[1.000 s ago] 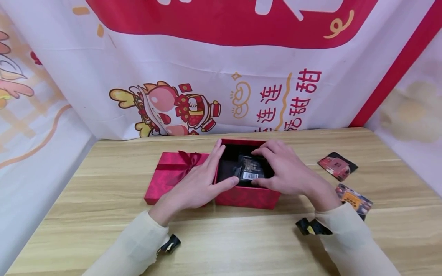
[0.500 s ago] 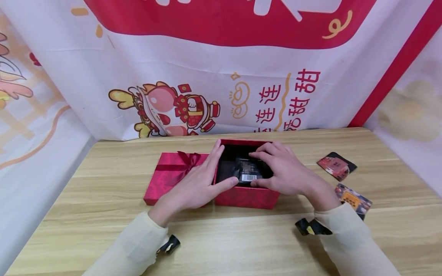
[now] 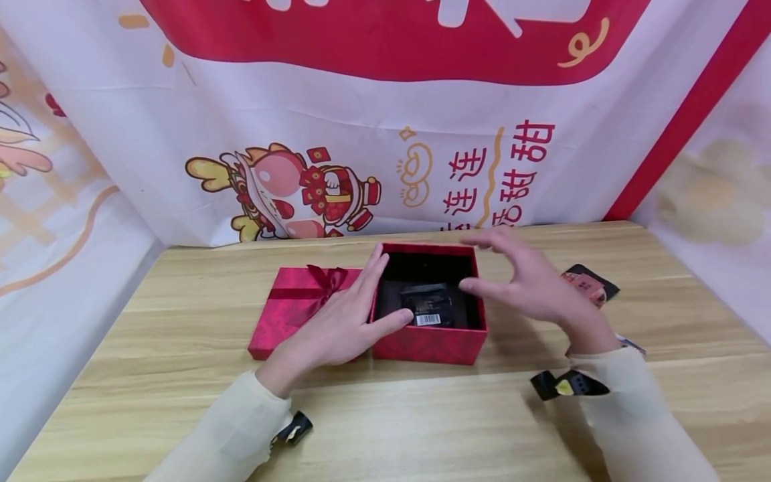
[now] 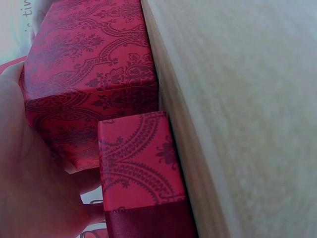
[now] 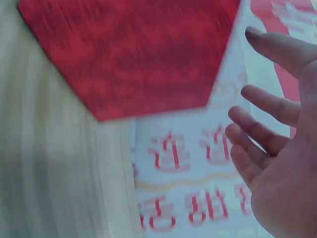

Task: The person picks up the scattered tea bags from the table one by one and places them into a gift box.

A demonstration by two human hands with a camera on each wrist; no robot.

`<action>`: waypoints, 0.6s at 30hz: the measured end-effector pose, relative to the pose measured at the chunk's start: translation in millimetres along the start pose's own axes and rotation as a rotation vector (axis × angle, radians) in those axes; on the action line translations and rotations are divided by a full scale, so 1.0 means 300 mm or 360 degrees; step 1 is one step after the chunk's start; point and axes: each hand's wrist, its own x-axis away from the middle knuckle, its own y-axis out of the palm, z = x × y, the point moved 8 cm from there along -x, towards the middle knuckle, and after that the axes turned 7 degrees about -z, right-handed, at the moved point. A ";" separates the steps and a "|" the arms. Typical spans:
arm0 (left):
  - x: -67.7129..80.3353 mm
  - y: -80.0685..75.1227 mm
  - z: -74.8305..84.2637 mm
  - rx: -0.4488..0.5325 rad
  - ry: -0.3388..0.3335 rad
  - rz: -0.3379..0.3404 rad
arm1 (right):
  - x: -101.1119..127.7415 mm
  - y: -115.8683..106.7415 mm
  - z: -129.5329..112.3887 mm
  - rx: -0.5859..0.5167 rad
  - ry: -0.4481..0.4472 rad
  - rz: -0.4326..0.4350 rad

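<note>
The left hand (image 3: pixel 343 321) rests against the left wall of the open red box (image 3: pixel 429 345), fingers straight along the outside of the wall and the thumb lying over the front-left rim. The fingers are extended, not curled round the wall. The left wrist view shows the palm (image 4: pixel 29 198) against the patterned side of the box (image 4: pixel 94 79).

The red box stands near the middle of the bench (image 3: pixel 421 428), with its black-lined interior exposed. A dark packet (image 3: pixel 429 306) with a white barcode label lies flat inside it, toward the front.

The right hand (image 3: pixel 530 284) hovers above the right edge of the box, apart from it, with fingers spread and relaxed; it holds nothing. In the right wrist view the fingers (image 5: pixel 262 131) are seen separated in front of the banner.

The red lid (image 3: pixel 295 308), tied with a ribbon bow (image 3: pixel 328 278), lies flat on the bench, touching the left side of the box and partly under the left hand.

A further packet (image 3: pixel 587 281) lies on the bench to the right, partly hidden behind the right hand. A printed banner (image 3: pixel 385 134) hangs behind the bench.
</note>
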 end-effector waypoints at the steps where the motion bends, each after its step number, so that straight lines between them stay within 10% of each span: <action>1: 0.001 -0.001 0.000 0.0002 0.0002 0.0002 | 0.008 -0.025 0.020 -0.0031 0.0026 0.0042; 18: 0.002 0.001 -0.002 0.0000 0.0011 0.0004 | 0.149 -0.217 0.403 -0.0111 0.0650 0.0219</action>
